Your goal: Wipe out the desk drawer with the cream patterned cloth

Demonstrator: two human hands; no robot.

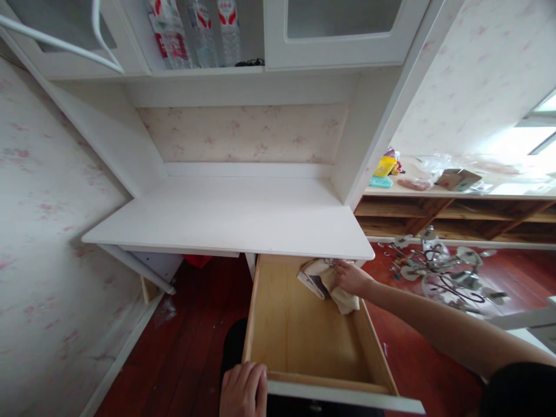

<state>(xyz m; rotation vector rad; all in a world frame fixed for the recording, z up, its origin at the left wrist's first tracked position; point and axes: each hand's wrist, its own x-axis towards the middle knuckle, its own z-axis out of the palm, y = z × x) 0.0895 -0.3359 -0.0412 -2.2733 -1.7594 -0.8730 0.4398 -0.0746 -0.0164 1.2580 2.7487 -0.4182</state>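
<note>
A wooden drawer (304,330) with a white front is pulled out from under the white desk (230,214). My left hand (244,389) is curled over the drawer's front left corner, its fingers wrapped on the edge. Inside the drawer, at the back right, my right hand (353,279) grips a cream cloth (344,298). The cloth is bunched up and has a darker striped part on its left. It lies against the drawer's bottom and right wall. My right fingertips are partly hidden by the cloth.
Plastic bottles (204,35) stand on the shelf above the desk. A metal chandelier (452,269) lies on the red floor to the right. Behind it, a low shelf unit (434,211) carries bags and a cardboard box (457,179). Floral wallpaper (43,231) covers the left wall.
</note>
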